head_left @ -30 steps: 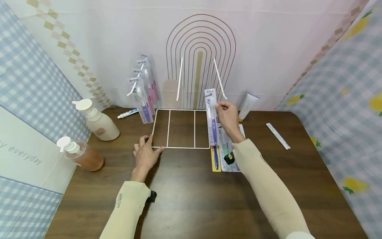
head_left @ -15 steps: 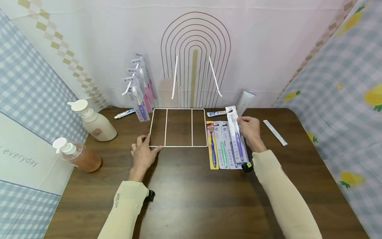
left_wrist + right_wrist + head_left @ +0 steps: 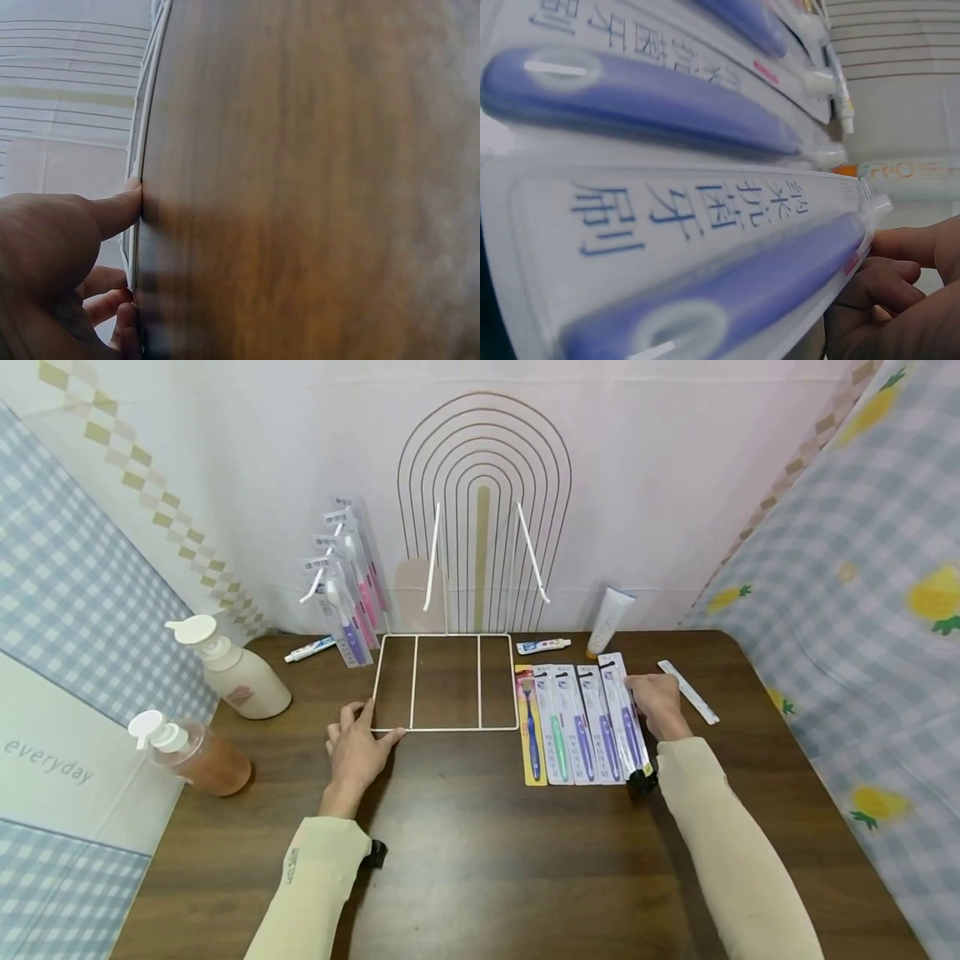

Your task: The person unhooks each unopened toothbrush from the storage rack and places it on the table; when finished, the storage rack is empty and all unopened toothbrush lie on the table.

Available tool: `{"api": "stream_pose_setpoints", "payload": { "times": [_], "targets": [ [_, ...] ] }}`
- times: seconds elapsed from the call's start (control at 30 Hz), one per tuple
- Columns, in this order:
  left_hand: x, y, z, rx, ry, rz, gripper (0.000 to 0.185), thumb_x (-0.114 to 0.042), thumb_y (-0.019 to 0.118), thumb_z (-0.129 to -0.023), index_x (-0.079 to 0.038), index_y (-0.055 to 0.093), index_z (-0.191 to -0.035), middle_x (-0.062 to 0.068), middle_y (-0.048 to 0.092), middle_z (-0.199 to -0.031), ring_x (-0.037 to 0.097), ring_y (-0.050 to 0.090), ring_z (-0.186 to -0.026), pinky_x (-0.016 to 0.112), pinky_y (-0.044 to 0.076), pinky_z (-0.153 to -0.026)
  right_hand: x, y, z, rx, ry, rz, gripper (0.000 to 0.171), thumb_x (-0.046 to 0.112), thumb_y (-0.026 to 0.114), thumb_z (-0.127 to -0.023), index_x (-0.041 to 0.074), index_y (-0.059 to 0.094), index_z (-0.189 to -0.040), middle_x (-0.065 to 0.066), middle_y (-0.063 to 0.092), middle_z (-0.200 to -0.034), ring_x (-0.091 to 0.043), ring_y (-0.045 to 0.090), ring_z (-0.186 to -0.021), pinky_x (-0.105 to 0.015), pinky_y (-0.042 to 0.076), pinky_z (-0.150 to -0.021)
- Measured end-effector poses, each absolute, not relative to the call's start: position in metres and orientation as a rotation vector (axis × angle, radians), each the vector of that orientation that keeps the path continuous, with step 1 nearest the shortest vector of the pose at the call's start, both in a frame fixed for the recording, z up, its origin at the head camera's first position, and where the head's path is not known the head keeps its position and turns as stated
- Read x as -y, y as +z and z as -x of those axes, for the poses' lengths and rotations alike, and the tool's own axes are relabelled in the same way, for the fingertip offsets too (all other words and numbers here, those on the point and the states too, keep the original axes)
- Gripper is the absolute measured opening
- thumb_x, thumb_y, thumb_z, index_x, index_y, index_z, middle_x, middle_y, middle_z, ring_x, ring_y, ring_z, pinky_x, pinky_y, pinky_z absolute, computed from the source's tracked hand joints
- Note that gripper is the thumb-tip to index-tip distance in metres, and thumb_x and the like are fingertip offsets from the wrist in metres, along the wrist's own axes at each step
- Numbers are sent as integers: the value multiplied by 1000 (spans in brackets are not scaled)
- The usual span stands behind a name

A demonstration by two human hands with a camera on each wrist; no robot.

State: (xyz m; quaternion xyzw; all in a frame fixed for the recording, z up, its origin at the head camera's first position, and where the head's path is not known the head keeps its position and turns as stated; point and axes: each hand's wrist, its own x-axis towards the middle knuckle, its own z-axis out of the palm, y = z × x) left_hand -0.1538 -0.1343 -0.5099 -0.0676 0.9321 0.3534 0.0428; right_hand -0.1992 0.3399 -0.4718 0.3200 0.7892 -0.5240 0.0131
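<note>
The person's left hand (image 3: 358,750) is resting on the dark brown wooden table (image 3: 480,860) at the near left corner of the white wire display rack (image 3: 446,682). Its fingers are lying fairly straight and spread. In the left wrist view the thumb tip (image 3: 127,196) is pressing against the thin white wire of the rack's base frame, while the other fingertips are curling slightly lower down beside the same wire; nothing is being gripped.

The right hand (image 3: 658,702) is lying at the right edge of the purple-handled toothbrush in its clear blister pack (image 3: 626,720). The right wrist view shows the fingertips (image 3: 900,251) touching that edge near the pack's top, loosely bent; whether they are pinching the pack or only touching it cannot be told. This pack is lying flat on the table as the rightmost of a row of five packaged toothbrushes (image 3: 570,723), just left of the fingers and just beside the rack's right side.

Beyond the fingers, a white squeeze tube with an orange cap (image 3: 611,621) is standing against the backdrop, and a small blue-and-white toothpaste tube (image 3: 543,646) is lying nearby. A narrow white strip (image 3: 688,692) is lying just right of the right hand.

Far left of the left hand's fingers, a cream pump bottle (image 3: 234,668) and a clear pump bottle of amber liquid (image 3: 197,755) are standing. More packaged toothbrushes (image 3: 343,585) are hanging on the rack's left hook.
</note>
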Motion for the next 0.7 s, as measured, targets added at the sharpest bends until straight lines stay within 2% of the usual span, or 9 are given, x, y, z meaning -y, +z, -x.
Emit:
{"api": "stream_pose_setpoints", "payload": {
  "times": [0.07,0.13,0.37,0.6,0.63,0.7],
  "targets": [
    [135,-511,154,-2847,1103,209,88,-37,78,-109,-1,36,-178,24,33,-179,59,35,-144,72,27,-125,-341,-475,201,-2446,-1613,-1026,15,14,66,-106,1,72,-101,6,60,-76,-6,54,-62,-23,47,-58],
    [135,-511,153,-2848,1102,209,88,-38,78,-109,-1,36,-178,24,33,-179,58,35,-144,71,27,-125,-342,-478,203,-2438,-1587,-1047,14,14,66,-106,1,71,-102,5,59,-77,-6,53,-61,-23,46,-58],
    [133,-508,154,-2852,1076,211,89,-39,78,-109,-3,36,-178,22,33,-179,56,36,-143,70,28,-126,-343,-488,206,-2458,-1506,-1083,32,16,65,-109,-6,73,-129,2,62,-85,-6,54,-65,-23,47,-60],
    [134,-510,154,-2851,1085,211,89,-38,78,-109,-2,36,-178,23,34,-179,56,36,-143,70,28,-125,-387,-550,240,-2464,-1485,-1115,34,21,74,-101,-3,82,-124,0,70,-81,-14,63,-68,-30,53,-59],
    [135,-510,154,-2851,1098,210,89,-38,79,-108,-2,37,-178,23,34,-179,57,36,-143,70,28,-124,-386,-551,239,-2493,-1460,-1110,37,22,74,-101,-4,83,-126,-1,71,-83,-15,63,-71,-30,53,-60],
    [135,-511,154,-2854,1099,209,89,-38,79,-108,-2,37,-178,24,35,-178,57,36,-143,70,28,-124,-382,-548,236,-2552,-1419,-1103,34,23,74,-99,-3,86,-118,-2,73,-85,-17,64,-75,-31,53,-60]
  ]
}}
